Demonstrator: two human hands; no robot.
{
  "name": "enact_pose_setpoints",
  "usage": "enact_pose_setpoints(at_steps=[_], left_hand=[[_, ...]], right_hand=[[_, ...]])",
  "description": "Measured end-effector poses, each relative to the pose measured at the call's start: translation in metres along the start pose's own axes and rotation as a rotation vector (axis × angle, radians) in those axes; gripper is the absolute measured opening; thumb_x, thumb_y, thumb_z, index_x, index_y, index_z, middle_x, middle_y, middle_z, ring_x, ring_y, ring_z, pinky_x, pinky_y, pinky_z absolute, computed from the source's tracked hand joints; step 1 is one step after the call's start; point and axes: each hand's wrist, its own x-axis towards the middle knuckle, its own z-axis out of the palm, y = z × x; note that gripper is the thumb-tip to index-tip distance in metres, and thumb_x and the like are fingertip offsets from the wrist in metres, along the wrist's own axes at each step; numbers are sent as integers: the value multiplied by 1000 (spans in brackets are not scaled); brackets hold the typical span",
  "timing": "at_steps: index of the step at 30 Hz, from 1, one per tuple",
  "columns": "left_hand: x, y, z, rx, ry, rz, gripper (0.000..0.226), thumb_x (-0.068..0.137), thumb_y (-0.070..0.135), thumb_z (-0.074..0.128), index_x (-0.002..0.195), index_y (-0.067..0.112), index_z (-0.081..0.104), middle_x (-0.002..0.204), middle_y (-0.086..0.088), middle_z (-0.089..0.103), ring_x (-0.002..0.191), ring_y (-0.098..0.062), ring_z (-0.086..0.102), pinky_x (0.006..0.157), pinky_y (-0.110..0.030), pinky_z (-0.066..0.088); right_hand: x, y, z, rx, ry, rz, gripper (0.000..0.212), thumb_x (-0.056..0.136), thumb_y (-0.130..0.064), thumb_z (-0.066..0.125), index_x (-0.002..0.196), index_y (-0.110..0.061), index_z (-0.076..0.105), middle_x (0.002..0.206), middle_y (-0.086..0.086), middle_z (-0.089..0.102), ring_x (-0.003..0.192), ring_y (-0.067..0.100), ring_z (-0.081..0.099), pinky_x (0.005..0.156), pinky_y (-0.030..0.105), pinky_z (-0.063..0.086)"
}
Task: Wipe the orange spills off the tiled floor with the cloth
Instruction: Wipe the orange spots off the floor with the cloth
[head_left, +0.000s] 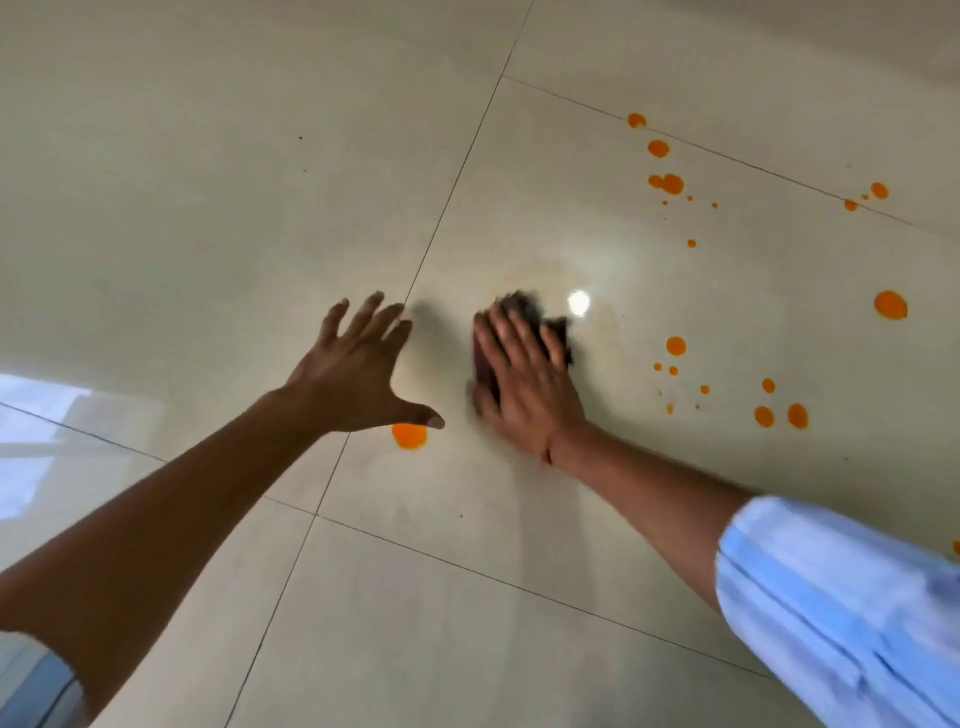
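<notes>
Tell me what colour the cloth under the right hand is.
The cloth is dark, nearly black; head view shows it best.

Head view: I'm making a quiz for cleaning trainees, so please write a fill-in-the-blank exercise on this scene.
1. The right hand presses the cloth; the left hand holds ____.
2. The large spot beside the left thumb is coloured ____.
3. Most other spots lie on the cloth's ____ side.
4. The right arm's sleeve is light ____.
Missing words: nothing; orange; right; blue.
</notes>
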Motion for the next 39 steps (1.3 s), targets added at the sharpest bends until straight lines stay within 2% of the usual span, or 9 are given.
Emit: enact_pose_setpoints(at_steps=[3, 8, 14, 18, 22, 25, 29, 34, 39], left_hand=[[-33, -26, 6, -84, 29, -159, 134, 52, 103, 17, 152, 13, 18, 161, -6, 5, 148, -22, -7, 117, -49, -3], [-92, -65, 39, -42, -185, -295, 157, 32, 99, 49, 152, 16, -8, 160, -4, -14, 147, -28, -10, 115, -53, -3], [-101, -56, 47, -147, -238, -334, 166, 31, 78, 77, 148, 17, -23, 154, -2, -34, 145, -30, -17, 115, -56, 7], [-104, -58, 47, -219, -235, -330, 165, 34, 68, 84, 147, 16, -25, 153, -2, -35, 144, -32, -20, 116, -54, 13], [-101, -58, 50, -253, -239, -339, 167, 33, 65, 86, 147, 18, -26, 153, -1, -36, 143, -31, -22, 114, -55, 10], [-102, -60, 51, -268, -245, -348, 166, 33, 64, 86, 146, 18, -27, 153, -2, -35, 144, -31, -22, 114, -54, 9], [-102, -59, 48, -277, -241, -329, 166, 34, 65, 86, 146, 17, -27, 153, -3, -36, 143, -32, -23, 114, -55, 8], [-99, -60, 51, -266, -238, -340, 168, 32, 65, 86, 146, 16, -28, 153, -3, -35, 143, -34, -23, 113, -58, 10], [-101, -60, 52, -267, -231, -342, 167, 32, 63, 87, 147, 15, -24, 154, -3, -33, 143, -35, -22, 112, -60, 10]], right_hand=[[-60, 19, -2, -15, -100, -141, 73, 91, -53, 36, 155, -21, 22, 162, 4, 21, 151, 21, 13, 119, 47, 12], [27, -8, -10, 1, -8, 172, 72, 92, -49, 37, 154, -17, 23, 162, 6, 21, 150, 23, 14, 119, 47, 9], [-53, -78, 8, -17, -132, -340, 71, 91, -50, 36, 154, -20, 24, 162, 2, 22, 150, 20, 15, 120, 47, 13], [-38, -21, -3, -35, -75, -250, 70, 90, -50, 38, 152, -18, 31, 159, 8, 30, 148, 25, 25, 116, 50, 20], [65, -90, -6, 5, -40, 11, 71, 93, -48, 38, 154, -16, 23, 162, 7, 19, 151, 24, 11, 120, 47, 7], [39, -137, 4, 10, -62, -229, 70, 92, -47, 35, 154, -16, 24, 161, 7, 23, 150, 23, 14, 120, 47, 8], [-56, -70, 8, 9, -87, -425, 72, 87, -48, 43, 152, -20, 31, 160, 5, 29, 147, 23, 25, 117, 49, 18], [33, -83, -1, 7, -12, -3, 72, 90, -47, 39, 154, -15, 25, 161, 9, 23, 150, 25, 17, 119, 49, 13], [-75, -116, 24, 20, -92, -408, 70, 92, -46, 39, 154, -18, 23, 163, 5, 19, 151, 22, 13, 119, 51, 15]])
